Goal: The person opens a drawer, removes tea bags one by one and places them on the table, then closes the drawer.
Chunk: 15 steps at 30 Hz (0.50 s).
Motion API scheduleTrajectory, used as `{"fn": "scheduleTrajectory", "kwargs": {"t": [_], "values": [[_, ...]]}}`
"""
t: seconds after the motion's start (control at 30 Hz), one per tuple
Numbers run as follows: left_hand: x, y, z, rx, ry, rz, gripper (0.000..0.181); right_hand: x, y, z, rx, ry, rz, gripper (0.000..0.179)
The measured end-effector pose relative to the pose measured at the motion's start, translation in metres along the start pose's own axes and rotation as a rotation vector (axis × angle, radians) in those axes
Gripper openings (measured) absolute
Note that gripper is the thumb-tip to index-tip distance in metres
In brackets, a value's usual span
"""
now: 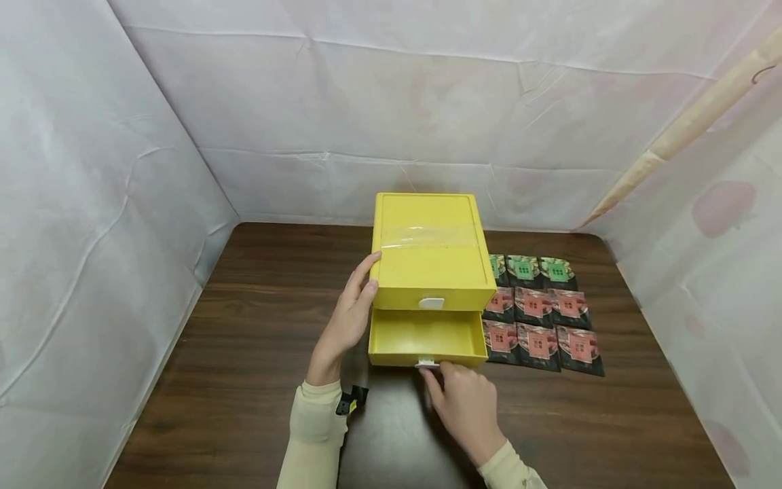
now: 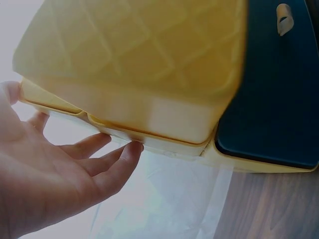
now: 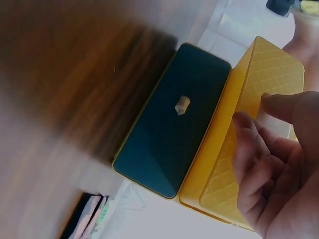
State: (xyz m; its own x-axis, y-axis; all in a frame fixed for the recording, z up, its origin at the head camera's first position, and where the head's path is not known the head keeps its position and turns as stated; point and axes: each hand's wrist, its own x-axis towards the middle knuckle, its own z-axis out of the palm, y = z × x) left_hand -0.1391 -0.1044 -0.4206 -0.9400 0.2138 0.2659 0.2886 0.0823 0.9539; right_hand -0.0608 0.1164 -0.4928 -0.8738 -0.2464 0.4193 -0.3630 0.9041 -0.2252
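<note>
A yellow drawer cabinet [image 1: 434, 265] stands at the back middle of the table, with clear tape across its top. Below its upper drawer, which is closed, another yellow drawer [image 1: 421, 333] is pulled out, and its inside looks bare. My right hand [image 1: 466, 404] pinches the white handle [image 1: 425, 363] of that drawer between thumb and fingers. Against the cabinet's left side rests my left hand [image 1: 347, 319], fingers extended along the wall. Under the pulled-out drawer, the right wrist view shows a closed dark teal drawer front [image 3: 169, 134] with a pale tab [image 3: 182, 105].
Right of the cabinet, several flat dark packets lie in rows, some with a red house picture [image 1: 538, 345], others with a green one [image 1: 523, 269]. The wooden table [image 1: 256, 353] meets pale cloth walls [image 1: 391, 102] at the back and sides.
</note>
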Motion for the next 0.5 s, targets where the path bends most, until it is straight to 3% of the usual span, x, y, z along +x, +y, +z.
{"fn": "scheduleTrajectory", "kwargs": {"t": [0.5], "values": [[0.001,0.003,-0.002,0.021,-0.014,-0.003,0.048,0.039,0.012,0.015,-0.007,0.012,-0.006,0.034]]}}
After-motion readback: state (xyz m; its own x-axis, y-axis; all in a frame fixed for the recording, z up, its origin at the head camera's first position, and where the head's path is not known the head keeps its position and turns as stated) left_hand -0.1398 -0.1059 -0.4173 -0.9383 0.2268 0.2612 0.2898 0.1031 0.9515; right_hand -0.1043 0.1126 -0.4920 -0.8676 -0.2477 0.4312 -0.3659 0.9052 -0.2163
